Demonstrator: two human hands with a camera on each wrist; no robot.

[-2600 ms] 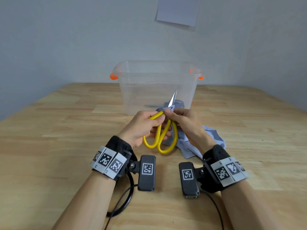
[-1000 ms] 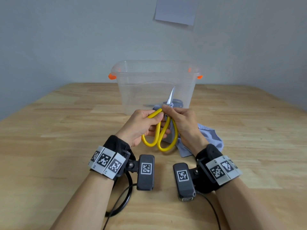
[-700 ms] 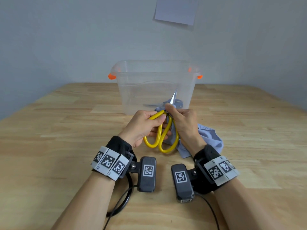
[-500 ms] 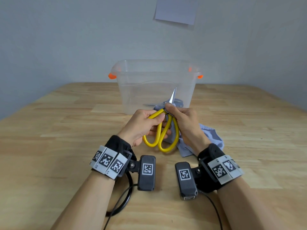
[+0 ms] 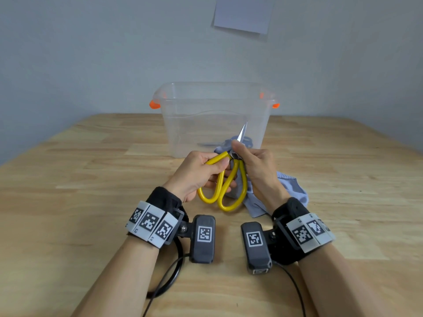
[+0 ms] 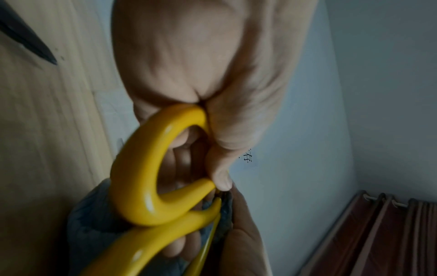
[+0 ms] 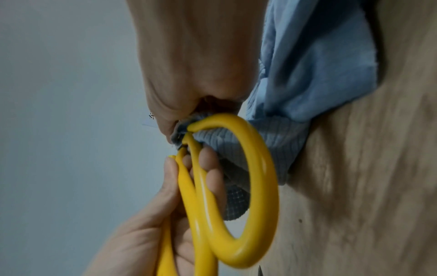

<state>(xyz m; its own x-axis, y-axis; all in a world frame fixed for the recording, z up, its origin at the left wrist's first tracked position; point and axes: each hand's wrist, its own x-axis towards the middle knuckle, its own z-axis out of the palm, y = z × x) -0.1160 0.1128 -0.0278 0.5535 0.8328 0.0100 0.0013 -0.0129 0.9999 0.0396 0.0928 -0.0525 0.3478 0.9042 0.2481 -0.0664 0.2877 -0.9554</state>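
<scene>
Wiping the scissors [image 5: 244,181] with the cloth [image 5: 290,188], by the look of it, held just above the bench [image 5: 91,179] in front of the body. Left grip [image 5: 199,177]: fingers curled round the yellow handle, thumb laid along the upper strand, loops hanging toward the wrists. Right grip [image 5: 258,170]: pinching a fold of cloth round the blades at the pivot, thumb up; the wrist views show cloth bunched between thumb and handle root. Bare blade tip shows above that thumb, tilted away toward the clear tub [image 5: 206,124]. To do it well, I judge: left holds the handles together so the blades cannot part; right draws the fold from pivot out to tip and off the point, pressing on the flats, never across the edge, with cloth thick between skin and steel. Around: black cable [image 5: 175,274] loops on the bench under the left forearm, no hindrance. The cloth's loose tail lies on the bench below the right wrist and could drag on a long stroke. The tub, orange latches, sits just beyond the tip; the point may knock its wall. Something dark lies low inside it, cannot tell what. Paper sheet [image 5: 242,14] on the wall behind.
</scene>
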